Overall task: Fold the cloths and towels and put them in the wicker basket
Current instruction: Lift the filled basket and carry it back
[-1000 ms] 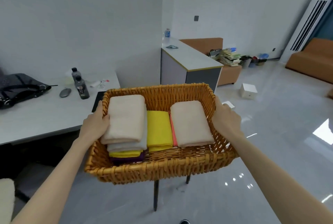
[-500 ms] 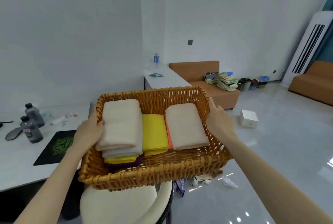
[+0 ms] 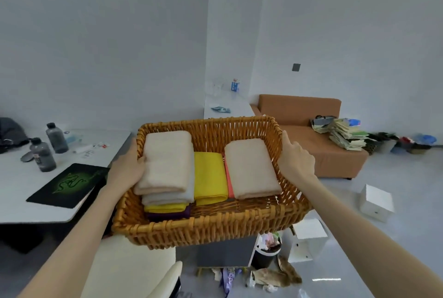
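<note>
The wicker basket (image 3: pixel 206 228) is held up in the air in front of me, above a chair and the floor. My left hand (image 3: pixel 127 168) grips its left rim, thumb inside against the towels. My right hand (image 3: pixel 296 158) grips the right rim. Inside on the left lies a stack: a beige towel (image 3: pixel 166 161) on top, a pale one, a yellow cloth and a purple cloth (image 3: pixel 167 215) below. A folded yellow cloth (image 3: pixel 209 175) lies in the middle. On the right, a second beige towel (image 3: pixel 250 168) covers an orange cloth (image 3: pixel 229 180).
A white desk (image 3: pixel 28 201) on the left holds two dark bottles (image 3: pixel 43 155), a black mouse mat (image 3: pixel 67 183) and small items. A cream chair (image 3: pixel 134 271) is below the basket. A brown sofa (image 3: pixel 311 139) with stacked papers stands right. White boxes, a bin and litter lie on the floor.
The basket, held in both hands, has swung further over the chair as my view turned left and tilted up. The desk now sits at the left. The grip is unchanged.
</note>
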Tool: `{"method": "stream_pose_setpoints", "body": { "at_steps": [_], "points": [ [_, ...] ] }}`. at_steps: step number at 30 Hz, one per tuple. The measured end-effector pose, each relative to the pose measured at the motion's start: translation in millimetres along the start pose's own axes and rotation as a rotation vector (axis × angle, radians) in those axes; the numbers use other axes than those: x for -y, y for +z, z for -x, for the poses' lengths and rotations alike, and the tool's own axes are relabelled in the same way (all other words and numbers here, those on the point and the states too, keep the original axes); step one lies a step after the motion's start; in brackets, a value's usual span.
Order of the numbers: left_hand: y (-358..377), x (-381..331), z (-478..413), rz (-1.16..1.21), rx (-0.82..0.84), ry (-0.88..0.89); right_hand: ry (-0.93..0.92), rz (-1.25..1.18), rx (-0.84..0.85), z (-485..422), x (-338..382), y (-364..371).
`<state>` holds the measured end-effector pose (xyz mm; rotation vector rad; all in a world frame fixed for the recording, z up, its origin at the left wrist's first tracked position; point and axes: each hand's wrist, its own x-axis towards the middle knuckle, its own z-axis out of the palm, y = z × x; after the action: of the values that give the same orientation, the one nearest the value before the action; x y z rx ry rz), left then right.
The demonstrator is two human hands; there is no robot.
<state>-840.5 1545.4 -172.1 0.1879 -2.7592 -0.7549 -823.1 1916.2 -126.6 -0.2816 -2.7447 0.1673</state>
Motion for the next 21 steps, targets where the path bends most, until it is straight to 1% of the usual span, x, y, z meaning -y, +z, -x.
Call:
{"method": "stream_pose_setpoints", "body": {
  "at_steps": [3,8,16,21],
  "points": [
    [13.4,-18.7,-6.5,-0.013,-0.009,-0.052,-0.043,-0.017,0.019,-29.9,-16.9,7.7],
    [36.2,-36.8,-33.5,-0.078,-0.033,-0.083,-0.098,-0.015,0.044,-85.5,-30.7,33.2],
    [72.2,-43.6,-113.8,-0.093,-0.032,-0.153,-0.168,-0.006,0.111,-188.7,-20.6,91.3],
    [92.2,-50.3,-163.2,-0.106,0.021,-0.200,-0.189,0.010,0.151,-244.8,-15.2,124.1]
  ]
}}
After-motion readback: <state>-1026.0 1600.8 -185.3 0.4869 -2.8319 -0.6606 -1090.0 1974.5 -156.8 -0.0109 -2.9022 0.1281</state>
